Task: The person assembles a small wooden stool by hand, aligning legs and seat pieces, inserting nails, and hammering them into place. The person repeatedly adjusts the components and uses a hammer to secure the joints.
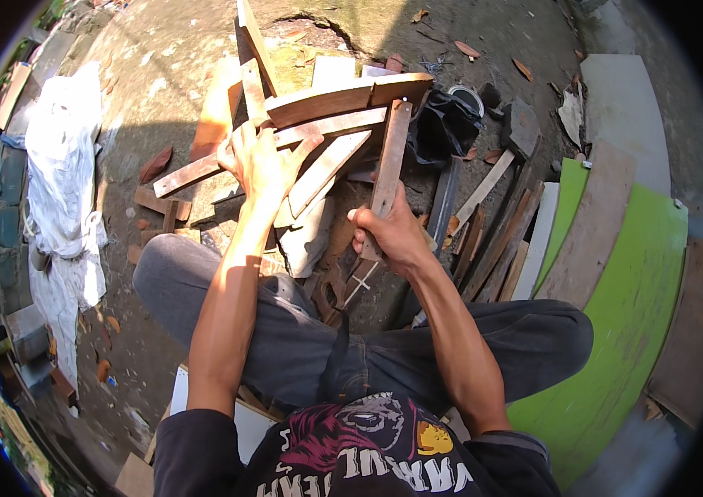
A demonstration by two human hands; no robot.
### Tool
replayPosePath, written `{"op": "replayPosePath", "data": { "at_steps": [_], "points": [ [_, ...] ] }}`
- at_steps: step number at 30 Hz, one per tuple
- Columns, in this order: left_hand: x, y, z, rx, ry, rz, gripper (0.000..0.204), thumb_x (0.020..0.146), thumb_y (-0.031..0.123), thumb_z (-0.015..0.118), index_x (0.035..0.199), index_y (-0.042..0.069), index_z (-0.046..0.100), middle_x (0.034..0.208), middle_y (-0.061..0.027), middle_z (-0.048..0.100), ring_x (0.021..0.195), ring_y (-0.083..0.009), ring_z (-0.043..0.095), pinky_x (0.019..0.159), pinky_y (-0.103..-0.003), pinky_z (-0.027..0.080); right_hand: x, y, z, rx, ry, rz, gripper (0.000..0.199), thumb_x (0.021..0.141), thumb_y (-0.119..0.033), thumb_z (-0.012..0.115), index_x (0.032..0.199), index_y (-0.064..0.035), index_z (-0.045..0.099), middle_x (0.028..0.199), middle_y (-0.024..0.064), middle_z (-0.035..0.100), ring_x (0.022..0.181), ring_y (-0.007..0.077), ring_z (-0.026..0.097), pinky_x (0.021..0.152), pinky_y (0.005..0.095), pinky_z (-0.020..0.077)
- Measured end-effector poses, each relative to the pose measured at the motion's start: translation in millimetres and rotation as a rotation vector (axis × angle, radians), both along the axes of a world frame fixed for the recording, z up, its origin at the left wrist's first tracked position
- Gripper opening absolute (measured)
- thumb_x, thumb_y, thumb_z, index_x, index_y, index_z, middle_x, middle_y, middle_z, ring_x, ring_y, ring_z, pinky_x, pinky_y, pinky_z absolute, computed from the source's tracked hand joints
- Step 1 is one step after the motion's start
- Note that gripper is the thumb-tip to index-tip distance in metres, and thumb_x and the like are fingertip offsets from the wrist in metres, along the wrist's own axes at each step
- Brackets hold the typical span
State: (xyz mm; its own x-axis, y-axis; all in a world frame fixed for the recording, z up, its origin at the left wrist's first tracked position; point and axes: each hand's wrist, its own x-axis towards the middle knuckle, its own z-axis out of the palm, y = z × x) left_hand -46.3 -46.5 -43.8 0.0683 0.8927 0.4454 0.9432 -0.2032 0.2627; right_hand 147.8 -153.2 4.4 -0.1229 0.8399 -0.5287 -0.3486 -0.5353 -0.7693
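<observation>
My left hand (264, 166) lies across a long pale wooden strip (343, 124), fingers bent over its far edge and thumb spread to the right. Just beyond that strip is a curved brown board (351, 95), near my fingertips. With my right hand (393, 228) I grip the lower part of a narrow wooden bar (390, 157), fingers wrapped round it. The bar stands out away from me, its far end beside the right end of the curved board. Under the strip, a white-edged wooden piece (331, 170) slants toward me. A handsaw with a wooden handle (332, 290) lies between my legs.
A black plastic bag (444, 128) and a hammer (517, 132) lie right of the wood. Several wood offcuts (496, 240) lie by my right knee, next to a green board (616, 306). White sheeting (62, 182) is at the left. Dry leaves dot the ground.
</observation>
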Motion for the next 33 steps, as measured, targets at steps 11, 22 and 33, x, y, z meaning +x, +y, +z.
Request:
{"op": "replayPosePath", "data": {
  "at_steps": [11, 22, 33],
  "points": [
    [2, 4, 2, -0.064, 0.027, 0.044, 0.084, 0.071, 0.072, 0.07, 0.109, -0.004, 0.067, 0.12, -0.0147, 0.059, 0.12, -0.0306, 0.049, 0.106, -0.052, 0.023, -24, 9, -13, 0.153, -0.177, -0.208, 0.081, 0.087, -0.008, 0.071, 0.145, -0.0026, 0.015, 0.097, 0.0117, 0.059, 0.075, 0.0166, 0.062, 0.066, 0.0313, 0.0538],
    [6, 2, 6, -0.148, 0.067, 0.066, 0.085, 0.074, 0.073, 0.067, 0.11, -0.004, 0.066, 0.124, -0.0162, 0.058, 0.123, -0.0301, 0.047, 0.108, -0.05, 0.021, -14, 8, -11, 0.238, -0.41, -0.162, 0.093, 0.084, -0.016, 0.067, 0.153, -0.0107, 0.005, 0.119, 0.0281, 0.061, 0.104, 0.0363, 0.066, 0.091, 0.0428, 0.05],
    [10, 4, 6, -0.129, 0.063, 0.07, 0.088, 0.073, 0.075, 0.065, 0.108, -0.006, 0.067, 0.124, -0.0171, 0.058, 0.122, -0.0306, 0.049, 0.109, -0.051, 0.02, -3, 10, -14, 0.226, -0.247, -0.152, 0.097, 0.084, -0.015, 0.071, 0.153, -0.0079, 0.003, 0.109, 0.0226, 0.068, 0.098, 0.0251, 0.069, 0.088, 0.0375, 0.052]
  ]
}}
